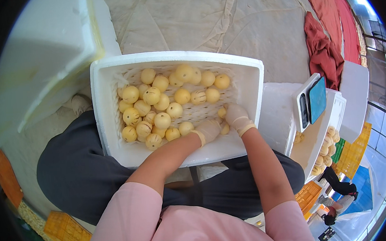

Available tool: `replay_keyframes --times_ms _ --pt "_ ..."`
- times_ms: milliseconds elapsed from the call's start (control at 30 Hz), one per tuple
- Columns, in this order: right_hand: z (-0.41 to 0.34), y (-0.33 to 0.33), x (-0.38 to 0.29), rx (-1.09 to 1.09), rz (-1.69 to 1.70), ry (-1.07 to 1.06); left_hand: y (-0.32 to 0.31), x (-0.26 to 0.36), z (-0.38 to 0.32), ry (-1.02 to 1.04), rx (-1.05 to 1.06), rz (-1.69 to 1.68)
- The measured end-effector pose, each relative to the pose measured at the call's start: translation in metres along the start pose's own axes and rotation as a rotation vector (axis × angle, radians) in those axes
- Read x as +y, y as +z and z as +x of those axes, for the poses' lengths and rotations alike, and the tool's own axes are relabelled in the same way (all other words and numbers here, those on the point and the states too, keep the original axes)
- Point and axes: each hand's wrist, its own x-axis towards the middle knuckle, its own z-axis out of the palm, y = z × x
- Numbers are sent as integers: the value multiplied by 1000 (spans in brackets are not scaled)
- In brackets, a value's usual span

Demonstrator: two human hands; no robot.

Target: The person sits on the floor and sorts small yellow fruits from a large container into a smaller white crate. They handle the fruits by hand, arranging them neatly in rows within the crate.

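Observation:
A white foam box [175, 56] stands before me, lined with white foam netting [197, 112]. Inside are many pale yellow pepino melons [151, 96], some with dark purple stripes, crowded mostly at the left and along the far side. Both my hands wear thin pale gloves and reach into the box's near right corner. My left hand [210, 131] is low against the near wall, its fingertips hidden by the melons and the other hand. Beside it, my right hand [237, 116] curls next to a melon [221, 112]. Another melon [225, 128] shows between the hands; the grip on either is unclear.
A large white foam block [51, 63] rises at the left. To the right, a digital scale [309, 102] rests on a foam box, near another box holding netted melons [326, 148]. Orange crates [308, 194] and a bending person [343, 200] are farther right. Red cloth [324, 51] lies beyond.

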Motion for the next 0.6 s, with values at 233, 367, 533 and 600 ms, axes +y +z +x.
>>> replay_keyframes --times_ms 233,367,533,600 --pt "3 5 2 -32 -89 1 -15 0 -8 -102 -115 -179" --pt "5 2 -1 -98 -120 0 -13 4 -6 -149 -73 -163" --pt "2 -6 -10 -115 -200 -100 1 -2 1 -175 -55 -129" --pt "0 -8 -12 -86 -168 -130 4 1 6 -202 -90 -97"
